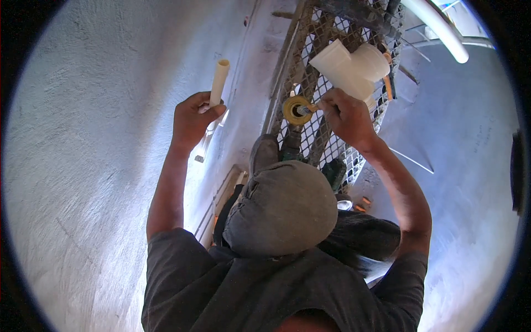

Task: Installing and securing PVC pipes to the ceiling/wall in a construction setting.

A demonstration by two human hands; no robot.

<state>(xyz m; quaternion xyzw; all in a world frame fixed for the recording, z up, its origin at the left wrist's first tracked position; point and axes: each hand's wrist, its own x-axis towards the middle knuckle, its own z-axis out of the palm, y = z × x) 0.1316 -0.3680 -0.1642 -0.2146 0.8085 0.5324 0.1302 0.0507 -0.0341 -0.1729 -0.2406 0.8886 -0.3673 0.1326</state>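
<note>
The left hand (197,119) is closed round a white pipe (220,80), its open end uppermost, in the upper left-centre of the frame. The right hand (349,119) pinches a small stub (316,107) at the edge of a yellow round thing (289,110), upper centre; whether those are 1 piece or 2, I cannot tell. A white branched fitting (337,62) sits just beside that hand, upper right-centre. Good handling probably means steadying both, keeping fingers off the pipe's open end.
</note>
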